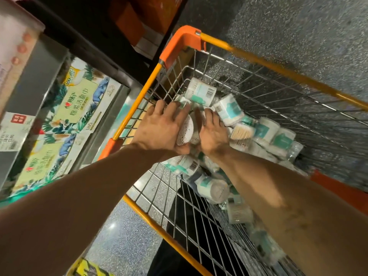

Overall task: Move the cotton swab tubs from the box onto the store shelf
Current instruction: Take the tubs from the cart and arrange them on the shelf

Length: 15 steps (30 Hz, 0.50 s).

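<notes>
Both hands reach down into the wire cart (258,59), where the cotton swab tubs (201,92) lie in a heap. The left hand (159,128) spreads its fingers wide and curls them round a few tubs. The right hand (213,134) presses in from the other side, fingers flat and close together. This is likely to squeeze several out at once for the shelf (45,62).

We see the cotton swab tubs (201,92) — clear cylinders of white swabs, teal labels, barcodes — heaped on their sides in the orange-rimmed wire cart (179,42). One tub (186,132), end-on, is gripped by our left hand (159,128), our right hand (213,134) just beside it.
</notes>
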Available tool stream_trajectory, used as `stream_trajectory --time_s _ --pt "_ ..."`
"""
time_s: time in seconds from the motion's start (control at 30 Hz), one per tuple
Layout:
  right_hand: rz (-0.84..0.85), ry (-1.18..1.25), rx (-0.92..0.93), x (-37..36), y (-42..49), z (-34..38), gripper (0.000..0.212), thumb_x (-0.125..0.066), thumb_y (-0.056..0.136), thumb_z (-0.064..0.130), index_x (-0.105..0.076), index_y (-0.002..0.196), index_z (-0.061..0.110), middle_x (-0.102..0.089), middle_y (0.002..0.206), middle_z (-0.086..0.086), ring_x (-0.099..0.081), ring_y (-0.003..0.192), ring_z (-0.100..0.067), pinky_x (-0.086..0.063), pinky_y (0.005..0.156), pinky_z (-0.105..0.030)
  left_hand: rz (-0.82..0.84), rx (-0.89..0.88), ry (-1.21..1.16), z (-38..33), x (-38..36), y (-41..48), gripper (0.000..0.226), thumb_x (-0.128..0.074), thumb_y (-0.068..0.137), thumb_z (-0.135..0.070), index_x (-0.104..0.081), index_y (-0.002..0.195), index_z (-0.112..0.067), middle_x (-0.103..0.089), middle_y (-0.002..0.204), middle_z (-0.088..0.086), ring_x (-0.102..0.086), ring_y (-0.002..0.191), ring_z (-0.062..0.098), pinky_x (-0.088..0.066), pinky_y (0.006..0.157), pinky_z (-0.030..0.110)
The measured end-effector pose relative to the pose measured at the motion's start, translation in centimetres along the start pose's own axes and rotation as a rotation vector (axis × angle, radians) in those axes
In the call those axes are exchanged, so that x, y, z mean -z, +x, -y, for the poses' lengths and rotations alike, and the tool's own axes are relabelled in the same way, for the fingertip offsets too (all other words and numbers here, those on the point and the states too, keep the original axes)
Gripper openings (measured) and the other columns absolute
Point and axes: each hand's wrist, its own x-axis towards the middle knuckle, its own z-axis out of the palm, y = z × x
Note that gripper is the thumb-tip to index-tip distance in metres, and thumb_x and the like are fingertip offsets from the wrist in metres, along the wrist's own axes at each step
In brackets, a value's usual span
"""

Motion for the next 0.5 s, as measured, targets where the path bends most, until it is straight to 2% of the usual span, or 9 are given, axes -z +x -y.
stream_trajectory --time_s 0.07,0.13,0.2,0.3,0.5 --pt "-0.001 -0.03 -0.021 0.4 -0.1 -0.2 0.109 -0.087 0.07 0.04 -0.026 0.153 0.005 -0.028 0.145 -0.022 -0.039 0.125 -0.035 -0.051 0.1 -0.043 0.047 0.028 -0.033 0.0 0.1 0.0 0.124 -0.051 0.062 -0.092 -0.021 0.159 -0.021 -0.042 0.144 0.012 -0.042 0.126 0.034 -0.047 0.099 0.053" --pt "0.038 -0.011 -0.009 1.1 -0.3 0.0 0.135 -0.089 0.063 0.053 -0.006 0.157 0.006 -0.025 0.147 -0.025 -0.039 0.127 -0.037 -0.049 0.101 -0.043 0.091 0.069 -0.063 0.0 0.3 -0.1 0.122 -0.06 0.065 -0.087 -0.014 0.16 -0.025 -0.035 0.148 0.008 -0.034 0.132 0.031 -0.044 0.104 0.052" --pt "0.07 0.016 0.001 2.2 -1.3 0.0 0.147 -0.087 0.061 0.063 0.01 0.158 0.008 -0.022 0.149 -0.027 -0.037 0.129 -0.039 -0.049 0.1 -0.045 0.088 0.097 -0.074 -0.3 0.8 -0.7 0.12 -0.064 0.067 -0.083 -0.013 0.159 -0.026 -0.032 0.15 0.006 -0.031 0.133 0.03 -0.041 0.107 0.05" --pt "0.08 0.063 -0.014 3.5 -2.5 -0.4 0.149 -0.083 0.061 0.069 0.015 0.158 0.014 -0.02 0.151 -0.024 -0.035 0.132 -0.041 -0.05 0.098 -0.051 0.037 0.099 -0.069 -1.3 1.6 -1.7 0.114 -0.064 0.07 -0.078 -0.016 0.158 -0.023 -0.033 0.15 0.007 -0.033 0.132 0.031 -0.038 0.108 0.047" --pt "0.046 0.136 -0.007 6.4 -6.8 -1.3 0.143 -0.078 0.061 0.076 0.01 0.159 0.02 -0.021 0.155 -0.026 -0.031 0.14 -0.043 -0.039 0.111 -0.054 0.004 0.172 -0.117 -3.6 3.9 -4.5 0.11 -0.064 0.068 -0.077 -0.023 0.156 -0.024 -0.039 0.145 0.006 -0.036 0.128 0.032 -0.043 0.105 0.049"
